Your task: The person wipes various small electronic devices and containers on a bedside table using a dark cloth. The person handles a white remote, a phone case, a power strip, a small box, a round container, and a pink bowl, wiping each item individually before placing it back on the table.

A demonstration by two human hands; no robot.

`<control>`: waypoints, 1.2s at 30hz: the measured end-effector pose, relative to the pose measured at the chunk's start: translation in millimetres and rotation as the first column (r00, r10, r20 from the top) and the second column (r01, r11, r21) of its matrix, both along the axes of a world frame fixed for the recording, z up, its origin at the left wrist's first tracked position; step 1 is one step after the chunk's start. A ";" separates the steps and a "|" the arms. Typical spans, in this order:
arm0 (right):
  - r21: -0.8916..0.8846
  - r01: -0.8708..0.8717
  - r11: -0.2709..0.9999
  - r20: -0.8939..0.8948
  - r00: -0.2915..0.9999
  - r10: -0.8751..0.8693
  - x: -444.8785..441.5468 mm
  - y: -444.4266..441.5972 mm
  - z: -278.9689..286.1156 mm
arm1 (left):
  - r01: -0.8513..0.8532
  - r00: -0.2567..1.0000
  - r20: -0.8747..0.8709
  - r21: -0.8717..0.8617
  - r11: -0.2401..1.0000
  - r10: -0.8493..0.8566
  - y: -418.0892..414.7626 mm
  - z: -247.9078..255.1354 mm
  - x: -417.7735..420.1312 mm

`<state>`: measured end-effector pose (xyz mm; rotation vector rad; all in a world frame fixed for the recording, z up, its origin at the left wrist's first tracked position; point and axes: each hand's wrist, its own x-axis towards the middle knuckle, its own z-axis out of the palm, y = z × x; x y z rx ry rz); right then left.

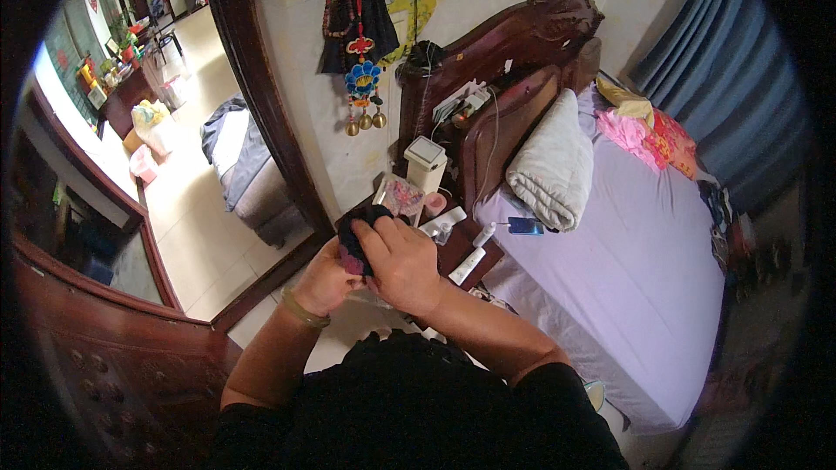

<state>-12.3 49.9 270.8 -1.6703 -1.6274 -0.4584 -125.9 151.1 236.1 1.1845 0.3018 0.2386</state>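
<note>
A bundled dark cloth (353, 249) with a reddish-purple patch is held up before my chest. My left hand (324, 283), with a pale bangle (304, 311) at its wrist, grips the cloth from the left and below. From the right, my right hand (403, 264) closes over it, fingers curled across the top. Much of the cloth is hidden behind the fingers. Just beyond my hands is a dark wooden nightstand (450, 253). On it are a white tube (467, 266), a small white bottle (484, 234) and a pink cup (434, 203).
A bed (627, 261) with a lilac sheet fills the right side, bearing a folded white quilt (555, 166) and a phone (526, 226). A cream bin-like container (426, 160) stands by the wall. To the left, a dark door frame (261, 91) opens onto a tiled room.
</note>
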 end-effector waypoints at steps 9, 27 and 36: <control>0.025 0.282 0.959 -0.272 0.925 -0.265 64.6 18.2 -5.5 | 0.237 0.969 0.115 -0.167 0.957 -0.219 -4.3 34.6 0.1; -0.054 -0.056 0.997 -0.732 0.682 -0.002 55.4 1.8 -8.8 | -0.090 0.992 0.055 -0.358 0.929 0.118 2.0 14.1 13.5; -0.360 0.090 0.929 -0.318 0.924 -0.212 26.0 5.5 9.2 | -0.379 0.913 0.092 -0.176 0.909 0.398 12.4 17.5 22.8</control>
